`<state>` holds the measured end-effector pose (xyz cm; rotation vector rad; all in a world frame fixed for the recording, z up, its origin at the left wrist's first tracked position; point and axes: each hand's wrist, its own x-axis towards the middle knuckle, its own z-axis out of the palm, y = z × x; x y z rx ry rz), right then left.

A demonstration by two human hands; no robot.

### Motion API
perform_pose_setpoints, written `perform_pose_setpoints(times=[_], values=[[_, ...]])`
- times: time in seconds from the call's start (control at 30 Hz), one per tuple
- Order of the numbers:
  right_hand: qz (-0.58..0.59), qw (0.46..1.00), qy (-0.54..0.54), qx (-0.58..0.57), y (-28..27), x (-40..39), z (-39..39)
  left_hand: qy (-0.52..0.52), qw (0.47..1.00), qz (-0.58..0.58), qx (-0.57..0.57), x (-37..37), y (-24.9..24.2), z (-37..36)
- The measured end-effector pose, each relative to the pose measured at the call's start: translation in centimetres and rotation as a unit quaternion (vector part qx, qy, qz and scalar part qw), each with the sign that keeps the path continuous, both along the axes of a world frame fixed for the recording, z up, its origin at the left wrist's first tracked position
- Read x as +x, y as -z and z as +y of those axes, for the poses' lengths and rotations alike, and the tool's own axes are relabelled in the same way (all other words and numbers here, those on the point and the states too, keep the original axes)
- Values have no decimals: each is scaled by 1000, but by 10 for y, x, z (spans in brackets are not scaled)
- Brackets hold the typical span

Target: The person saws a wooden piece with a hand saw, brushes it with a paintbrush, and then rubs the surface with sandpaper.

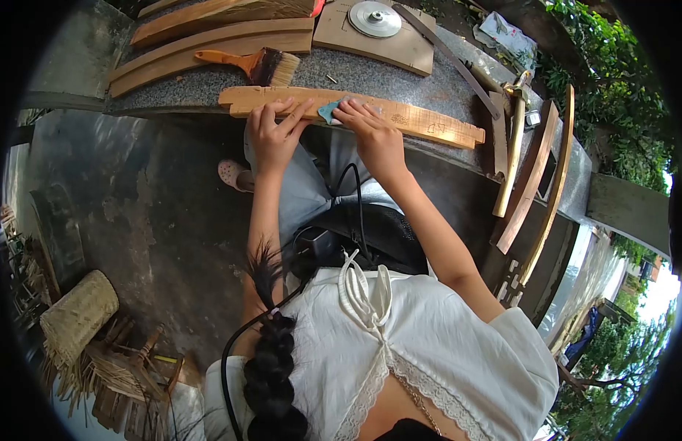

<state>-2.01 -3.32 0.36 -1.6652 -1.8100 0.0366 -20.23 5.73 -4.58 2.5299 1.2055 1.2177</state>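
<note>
A long wooden piece (436, 126) with notched ends and dark marks on its face lies along the near edge of the stone-topped table. My left hand (276, 136) grips it left of the middle, fingers over the top edge. Under the fingers of my right hand (374, 140) is a small blue-green piece (328, 110) that looks like sandpaper, pressed against the wood. Most of that piece is hidden by the fingers. Just behind the wood, a paintbrush (256, 65) with an orange handle rests on the table.
Curved wooden pieces (216, 48) lie at the back left. A board (333, 33) carries a metal disc (375, 18). On the right are a metal strip (451, 59), a hammer (511, 151) and more wooden strips (532, 176). A woven basket (80, 312) stands on the floor at lower left.
</note>
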Motion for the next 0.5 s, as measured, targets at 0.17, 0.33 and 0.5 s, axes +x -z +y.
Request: perform_pose_setpoints(times=[0.17, 0.33, 0.5], values=[[-34, 994, 96, -24, -10, 62, -44, 10, 1000, -21, 2, 3, 2, -1], [-22, 992, 128, -2, -2, 49, -35, 15, 999, -21, 21, 3, 1, 1], [23, 1000, 3, -9, -1, 0, 2, 13, 1000, -14, 13, 3, -1, -1]])
